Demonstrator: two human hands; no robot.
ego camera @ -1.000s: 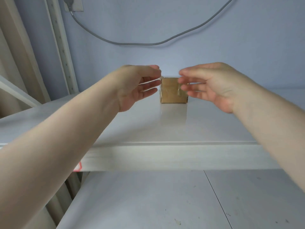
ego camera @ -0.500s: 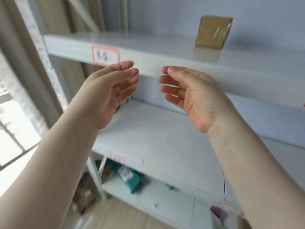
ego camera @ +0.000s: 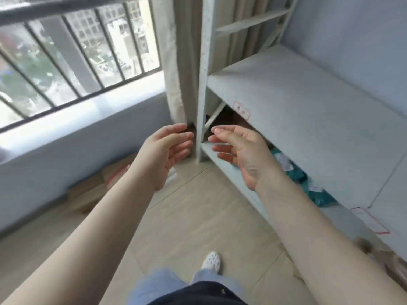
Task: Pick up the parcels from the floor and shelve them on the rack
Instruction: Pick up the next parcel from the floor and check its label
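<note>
My left hand (ego camera: pixel 168 150) and my right hand (ego camera: pixel 240 153) hang open and empty in front of me, palms facing each other, above the floor beside the rack's corner post. Brown cardboard parcels (ego camera: pixel 94 188) lie on the floor against the left wall, partly hidden by my left forearm. The white rack (ego camera: pixel 297 100) stands to the right, its middle shelf bare. Teal bagged parcels (ego camera: pixel 317 190) lie on its lowest shelf.
A barred window (ego camera: pixel 72 47) and a beige curtain (ego camera: pixel 176 62) fill the upper left. The tiled floor (ego camera: pixel 198 216) lies between wall and rack. My shoe (ego camera: pixel 211 261) and trouser legs show at the bottom. More brown items sit at the lower right (ego camera: pixel 387 260).
My view has swung down and left from the upper shelf, where the small brown box was left, to the floor by the window. Both hands have come down, still empty.
</note>
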